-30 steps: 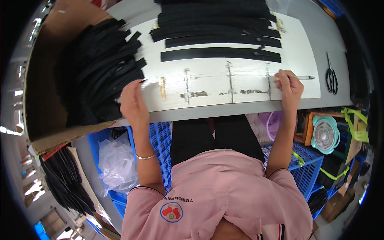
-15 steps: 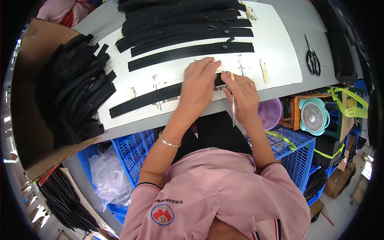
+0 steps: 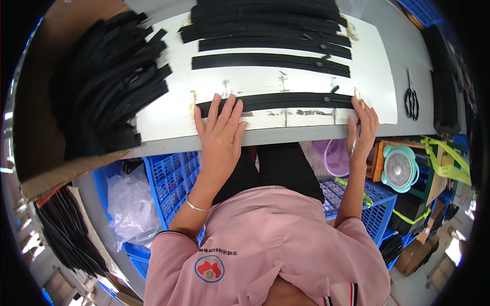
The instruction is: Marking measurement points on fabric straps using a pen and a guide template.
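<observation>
A long black zipper (image 3: 286, 101) lies straight across the white board (image 3: 168, 122), near the table's front edge. My left hand (image 3: 220, 125) rests on its left end, fingers spread and flat. At the other end, the fingertips of my right hand (image 3: 363, 127) touch the zipper. A slim silver pen (image 3: 353, 147) is tucked in that hand, pointing back toward me, mostly hidden by the fingers. A small slider (image 3: 326, 99) with its pull sits on the zipper's right part. Dark marks and tan tape pieces show on the board around the zipper.
Several more black zippers (image 3: 270, 61) lie in rows farther back. A cardboard box (image 3: 35, 102) heaped with black strips stands left. Black-handled scissors (image 3: 411, 102) lie at the right. Below the table are blue crates (image 3: 173, 178), a purple basket (image 3: 337, 158) and a teal fan (image 3: 399, 168).
The near zipper now lies straighter, farther right in view, its slider uncovered. My hands have moved apart from its right part to its two ends; the view has shifted too.
</observation>
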The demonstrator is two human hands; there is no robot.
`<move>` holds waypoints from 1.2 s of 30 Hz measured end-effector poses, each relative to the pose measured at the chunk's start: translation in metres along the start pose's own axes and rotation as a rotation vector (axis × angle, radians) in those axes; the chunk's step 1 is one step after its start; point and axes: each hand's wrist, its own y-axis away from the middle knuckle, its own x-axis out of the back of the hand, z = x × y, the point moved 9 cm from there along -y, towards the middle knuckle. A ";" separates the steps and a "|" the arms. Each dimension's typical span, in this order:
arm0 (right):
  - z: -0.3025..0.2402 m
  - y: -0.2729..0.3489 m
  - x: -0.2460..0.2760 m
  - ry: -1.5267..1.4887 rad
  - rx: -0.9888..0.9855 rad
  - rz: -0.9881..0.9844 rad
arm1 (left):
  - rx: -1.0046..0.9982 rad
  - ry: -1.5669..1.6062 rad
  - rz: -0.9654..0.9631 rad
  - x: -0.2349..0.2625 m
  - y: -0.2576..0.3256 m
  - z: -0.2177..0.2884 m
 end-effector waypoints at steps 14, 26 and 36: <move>-0.002 -0.002 0.000 -0.024 -0.099 -0.002 | 0.091 -0.009 -0.054 0.019 0.010 -0.038; -0.159 -0.064 -0.043 -0.661 -0.038 -0.171 | 0.061 -0.031 -0.008 0.018 0.011 -0.038; -0.209 -0.078 -0.119 -0.865 -0.174 -0.395 | 0.086 0.007 0.013 0.021 0.010 -0.037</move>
